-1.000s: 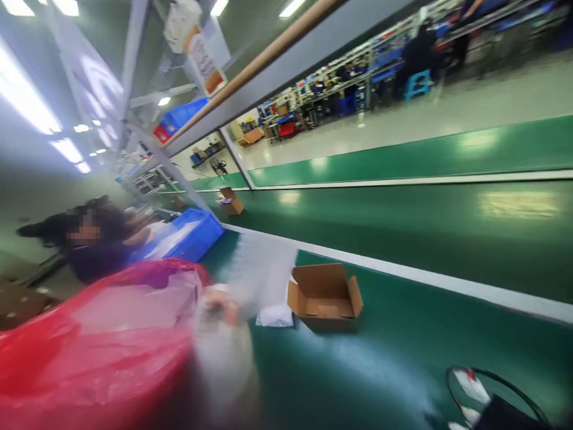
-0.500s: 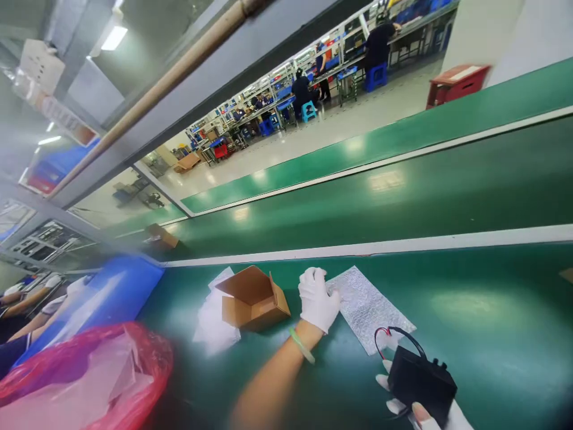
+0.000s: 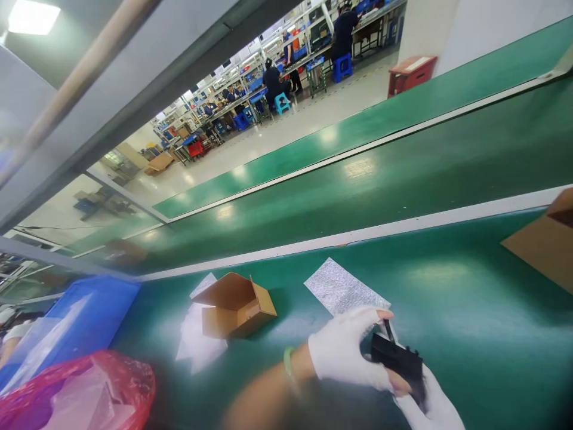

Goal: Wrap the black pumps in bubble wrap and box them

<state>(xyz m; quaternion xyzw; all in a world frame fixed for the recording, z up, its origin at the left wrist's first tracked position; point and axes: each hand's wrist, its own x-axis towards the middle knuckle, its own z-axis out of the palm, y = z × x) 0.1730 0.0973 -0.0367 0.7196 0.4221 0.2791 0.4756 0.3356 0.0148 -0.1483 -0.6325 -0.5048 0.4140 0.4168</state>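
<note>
A black box-shaped device with short studs on one edge and a dark cable is at the lower right, between my two hands. White-gloved, my left hand curls around its near left side, with the thumb on the body and the forefinger by the cable. My right hand, gloved too, supports the device from below and the right; most of its fingers are hidden. Just beyond my left hand lies a silvery bubble-wrap bag, flat on the green surface. An open brown cardboard box stands further left.
White sheets lie beside the box. A pink-red plastic bag and a blue bin are at the left. Another cardboard box is at the right edge. A white rail runs behind the work surface. People sit at benches far off.
My left hand has left the bubble-wrap bag and moved right onto the black device. The device is turned in my right hand. The view has shifted, bringing in the cardboard box at right.
</note>
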